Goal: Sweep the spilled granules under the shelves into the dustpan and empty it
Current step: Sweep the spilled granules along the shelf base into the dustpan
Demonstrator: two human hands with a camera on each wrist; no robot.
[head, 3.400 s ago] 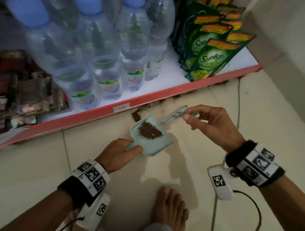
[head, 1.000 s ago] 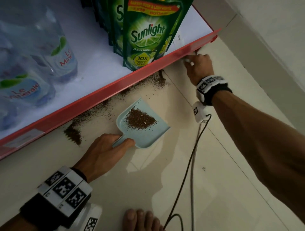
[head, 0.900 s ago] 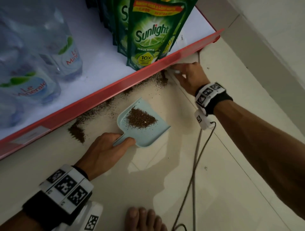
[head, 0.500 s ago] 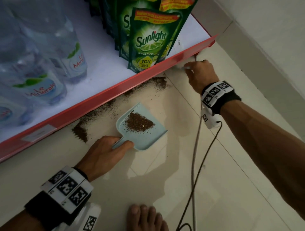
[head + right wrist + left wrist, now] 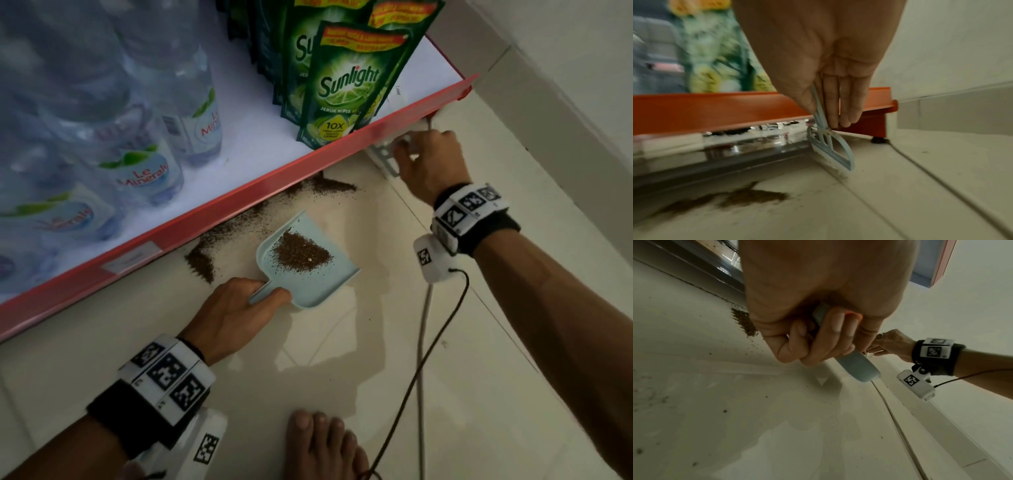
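The left hand [image 5: 233, 310] grips the handle of the dustpan [image 5: 308, 270], with fingers and thumb curled round it; the wrist view shows the fingertips [image 5: 835, 335] wrapped over the pale blue handle. The dustpan lies flat on the floor [image 5: 479, 394], its open edge facing the shelf [image 5: 239, 202], and holds a brown pile of granules [image 5: 301, 253] in its middle. Loose granules lie on the floor along the red shelf edge: one heap just left of the dustpan, a thin trail under the edge, and a second heap beyond the dustpan's far corner. The right hand [image 5: 428, 164] holds the handle of a small brush [image 5: 830, 146], pinched between thumb and fingers; the brush head touches the floor just beside the shelf's right end, near the red leg [image 5: 875, 125], and stands apart from the nearest heap. On the shelf stand water bottles [image 5: 144, 164] to the left and green pouches [image 5: 346, 85] to the right. A cable [image 5: 424, 359] runs across the floor from the right wrist. A bare foot [image 5: 325, 445] rests on the floor below the dustpan.
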